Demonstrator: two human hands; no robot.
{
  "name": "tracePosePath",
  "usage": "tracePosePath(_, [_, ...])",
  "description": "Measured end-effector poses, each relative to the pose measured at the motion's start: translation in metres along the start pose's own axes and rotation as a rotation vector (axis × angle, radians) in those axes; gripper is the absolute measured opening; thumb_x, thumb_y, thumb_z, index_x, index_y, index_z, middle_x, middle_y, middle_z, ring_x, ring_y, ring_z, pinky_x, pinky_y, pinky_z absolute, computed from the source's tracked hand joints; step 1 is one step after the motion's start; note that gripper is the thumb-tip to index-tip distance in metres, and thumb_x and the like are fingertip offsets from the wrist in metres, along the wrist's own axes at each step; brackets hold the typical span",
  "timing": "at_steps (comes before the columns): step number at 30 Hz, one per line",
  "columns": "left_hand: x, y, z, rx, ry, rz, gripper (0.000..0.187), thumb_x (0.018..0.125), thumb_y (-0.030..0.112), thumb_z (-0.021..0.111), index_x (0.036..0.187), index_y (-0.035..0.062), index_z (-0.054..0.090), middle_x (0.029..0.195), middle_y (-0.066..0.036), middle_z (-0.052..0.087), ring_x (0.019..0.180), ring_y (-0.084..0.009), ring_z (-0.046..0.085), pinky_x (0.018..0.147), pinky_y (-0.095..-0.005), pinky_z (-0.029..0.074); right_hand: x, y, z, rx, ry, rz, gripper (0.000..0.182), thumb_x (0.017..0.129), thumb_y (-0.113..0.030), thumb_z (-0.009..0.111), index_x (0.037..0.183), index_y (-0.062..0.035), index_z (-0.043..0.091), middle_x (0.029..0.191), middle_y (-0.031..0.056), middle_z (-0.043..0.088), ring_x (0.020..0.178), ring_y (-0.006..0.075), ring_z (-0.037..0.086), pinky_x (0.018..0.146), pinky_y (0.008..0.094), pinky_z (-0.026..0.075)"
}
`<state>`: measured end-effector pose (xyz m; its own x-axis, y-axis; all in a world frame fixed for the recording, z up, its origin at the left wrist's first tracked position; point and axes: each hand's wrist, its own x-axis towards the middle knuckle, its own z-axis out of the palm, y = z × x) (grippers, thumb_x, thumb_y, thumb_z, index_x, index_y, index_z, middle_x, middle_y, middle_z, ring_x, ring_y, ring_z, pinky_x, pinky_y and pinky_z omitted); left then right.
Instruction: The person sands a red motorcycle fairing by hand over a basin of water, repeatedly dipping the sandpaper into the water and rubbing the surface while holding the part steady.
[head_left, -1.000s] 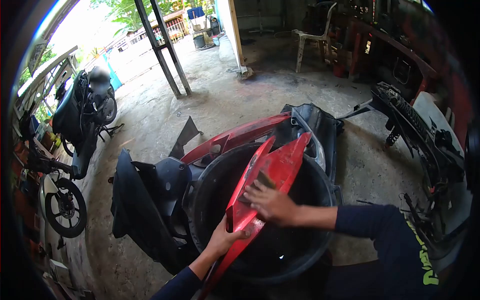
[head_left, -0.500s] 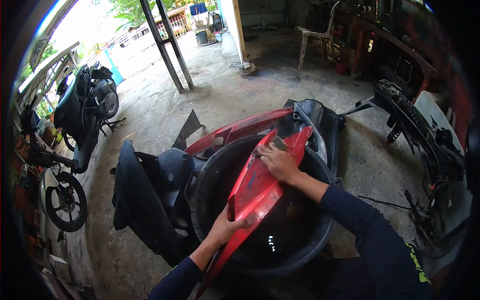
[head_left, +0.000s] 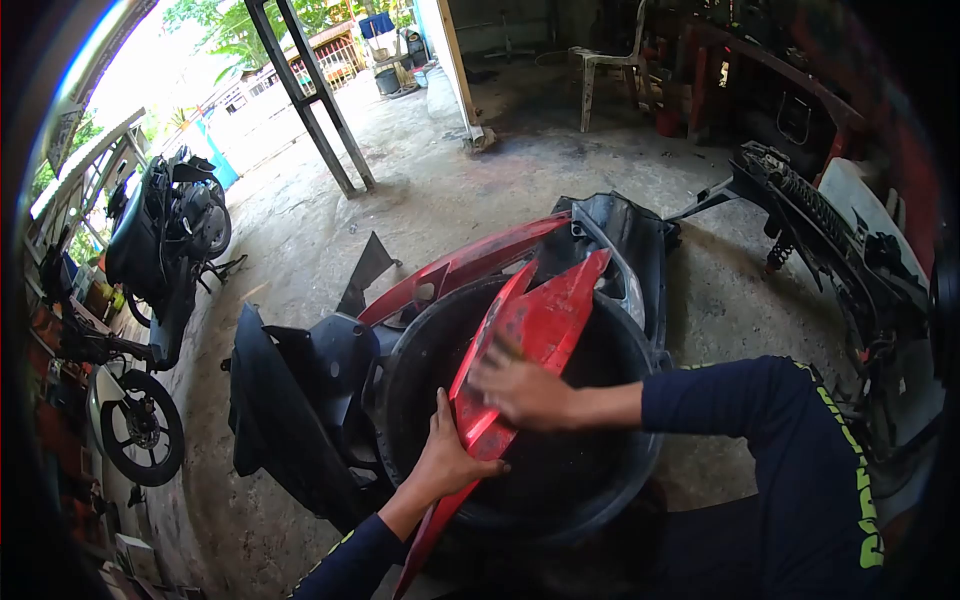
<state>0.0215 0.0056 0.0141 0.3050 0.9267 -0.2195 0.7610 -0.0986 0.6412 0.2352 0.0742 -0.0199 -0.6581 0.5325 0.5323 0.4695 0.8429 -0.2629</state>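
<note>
A long red motorcycle fairing panel (head_left: pixel 550 312) lies slantwise over a big black tub (head_left: pixel 398 390), its surface scuffed with dark patches. My left hand (head_left: pixel 445 462) grips the panel's lower part, thumb on top and fingers round the far edge. Pressed against the panel's middle is my right hand (head_left: pixel 525 393), its fingers blurred by motion. A small brownish piece that looks like sandpaper (head_left: pixel 508 346) shows at those fingers, mostly hidden under them. The tub's inside is dark.
Black body panels (head_left: pixel 290 400) lean left of the tub. Behind it lie another red panel (head_left: pixel 470 262) and a dark plastic part (head_left: pixel 625 235). A stripped motorcycle frame (head_left: pixel 800 230) stands at right, a motorcycle (head_left: pixel 165 230) at left. Further back are a metal post (head_left: pixel 305 95) and a plastic chair (head_left: pixel 612 62).
My right hand has slid down the red panel toward my left hand, with its elbow swung outward. The left hand keeps its hold. The view has shifted slightly.
</note>
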Motion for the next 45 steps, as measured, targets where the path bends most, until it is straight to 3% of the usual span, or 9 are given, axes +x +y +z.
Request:
tracePosePath(5, [-0.004,0.003,0.002,0.029,-0.023,-0.055,0.152,0.06,0.041,0.096,0.158,-0.0114,-0.008,0.157,-0.039,0.024,0.146,-0.0509,0.033,0.122,-0.0474,0.034,0.001,0.097,-0.013,-0.105,0.023,0.335,0.041,0.097,-0.021,0.058,0.131,0.0005,0.062,0.138,0.0212,0.061,0.126,0.0433,0.06,0.104,0.0498,0.052])
tracePosePath(11, [-0.002,-0.007,0.009,-0.004,0.018,-0.034,0.151,0.059,0.041,0.096,0.16,-0.0073,-0.006,0.155,-0.038,0.027,0.146,-0.0508,0.032,0.121,-0.0489,0.034,-0.013,-0.006,-0.008,0.013,-0.072,0.038,0.04,0.099,-0.019,0.055,0.133,0.0006,0.064,0.143,0.0227,0.059,0.136,0.044,0.054,0.118,0.0552,0.039])
tracePosePath(17, [-0.002,0.001,0.003,-0.019,-0.012,-0.103,0.15,0.06,0.041,0.096,0.16,-0.0067,-0.005,0.155,-0.037,0.027,0.145,-0.0514,0.033,0.121,-0.0498,0.034,0.007,0.063,-0.001,0.041,0.015,0.411,0.03,0.099,-0.019,0.053,0.116,0.0027,0.067,0.13,0.0249,0.062,0.128,0.0456,0.057,0.116,0.0563,0.04])
tracePosePath(19, [-0.003,-0.003,0.005,-0.035,0.006,-0.077,0.15,0.06,0.041,0.096,0.16,-0.0068,-0.004,0.155,-0.037,0.027,0.145,-0.0514,0.033,0.121,-0.0501,0.034,-0.001,0.008,0.007,-0.138,0.192,-0.053,0.024,0.094,-0.018,0.057,0.101,0.0014,0.069,0.124,0.0228,0.064,0.117,0.0426,0.063,0.124,0.0634,0.019])
tracePosePath(24, [-0.004,-0.004,0.004,-0.054,0.011,-0.085,0.149,0.06,0.042,0.096,0.16,-0.0071,-0.003,0.154,-0.038,0.028,0.143,-0.0518,0.035,0.121,-0.0511,0.034,0.009,0.085,-0.025,-0.121,-0.103,0.366,0.022,0.093,-0.016,0.059,0.104,-0.0011,0.07,0.118,0.0236,0.069,0.112,0.0394,0.066,0.094,0.0511,0.056])
tracePosePath(25, [-0.006,-0.004,0.006,-0.047,0.006,-0.082,0.15,0.059,0.042,0.096,0.16,-0.0066,-0.004,0.154,-0.038,0.028,0.143,-0.052,0.035,0.12,-0.0516,0.035,0.019,0.099,-0.013,-0.176,0.251,0.273,0.021,0.093,-0.016,0.059,0.101,0.0006,0.069,0.113,0.0244,0.068,0.106,0.041,0.066,0.094,0.0526,0.055])
tracePosePath(29, [-0.002,-0.008,0.008,-0.047,0.01,-0.085,0.151,0.059,0.042,0.096,0.16,-0.0045,-0.005,0.153,-0.038,0.028,0.142,-0.0528,0.036,0.119,-0.053,0.035,-0.012,0.01,0.008,-0.086,0.127,0.043,0.036,0.095,-0.018,0.059,0.122,0.0038,0.068,0.131,0.0206,0.066,0.125,0.044,0.06,0.126,0.0538,0.024])
tracePosePath(34, [-0.001,-0.007,0.009,-0.067,0.005,-0.086,0.152,0.058,0.043,0.097,0.161,-0.0036,-0.005,0.153,-0.038,0.028,0.141,-0.0533,0.037,0.119,-0.0538,0.036,0.009,0.089,-0.014,0.052,0.076,0.459,0.04,0.097,-0.023,0.059,0.128,0.0021,0.065,0.132,0.0209,0.065,0.128,0.0424,0.058,0.113,0.055,0.043])
tracePosePath(45, [0.003,-0.006,0.003,-0.052,-0.016,-0.088,0.155,0.058,0.045,0.097,0.159,-0.0082,-0.007,0.156,-0.039,0.023,0.147,-0.0514,0.029,0.122,-0.052,0.031,0.011,0.069,0.001,-0.197,-0.029,0.37,0.039,0.101,-0.018,0.054,0.133,0.0028,0.064,0.136,0.0229,0.064,0.127,0.0486,0.059,0.106,0.0511,0.051])
